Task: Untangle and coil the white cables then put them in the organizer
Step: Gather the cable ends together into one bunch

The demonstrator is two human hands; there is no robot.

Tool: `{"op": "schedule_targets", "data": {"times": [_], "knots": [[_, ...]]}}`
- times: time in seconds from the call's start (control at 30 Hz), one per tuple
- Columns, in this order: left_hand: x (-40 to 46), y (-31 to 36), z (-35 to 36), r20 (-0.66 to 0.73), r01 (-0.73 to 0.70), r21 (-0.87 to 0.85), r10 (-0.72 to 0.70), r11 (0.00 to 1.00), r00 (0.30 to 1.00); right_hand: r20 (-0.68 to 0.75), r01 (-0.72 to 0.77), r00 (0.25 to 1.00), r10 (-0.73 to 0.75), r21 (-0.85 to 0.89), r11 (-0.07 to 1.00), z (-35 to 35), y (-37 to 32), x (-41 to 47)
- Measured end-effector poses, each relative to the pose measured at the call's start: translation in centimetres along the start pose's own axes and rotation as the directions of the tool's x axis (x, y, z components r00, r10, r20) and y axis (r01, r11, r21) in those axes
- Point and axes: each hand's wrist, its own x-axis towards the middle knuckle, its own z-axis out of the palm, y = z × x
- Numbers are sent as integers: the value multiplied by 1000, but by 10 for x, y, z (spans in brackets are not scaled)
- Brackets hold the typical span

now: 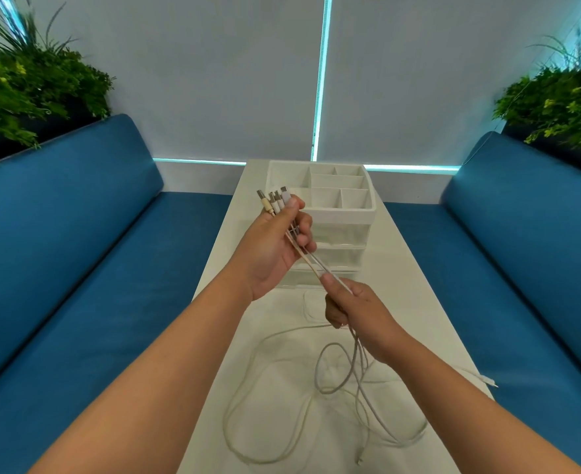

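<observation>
Left hand (275, 248) pinched the white cables (319, 398) nr their plugs, w/ organizer (337, 213) at 1 o'clock; right hand (354, 309) gripped the same strands at 5.

Stood flanked by blue benches (77, 234) with green plants (32, 83) behind, a white desk (419, 285) before drawn blinds (213, 80).

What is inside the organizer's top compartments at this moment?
The organizer shows open top compartments, all bare where visible; no cable lies in them. The left hand, gripping the cables, covers part of the front-left compartment, and the drawer contents cannot be made out.
</observation>
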Motion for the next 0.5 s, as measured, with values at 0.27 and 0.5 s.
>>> {"op": "schedule_targets", "data": {"times": [0.27,0.5], "knots": [[-1,15,-5,-78,-96,-189,83,977,994,113,-98,987,111,-113,989,-5,15,-11],[-3,16,-7,-108,-115,-163,98,980,989,76,-107,992,105,12,994,-14,27,-11]]}}
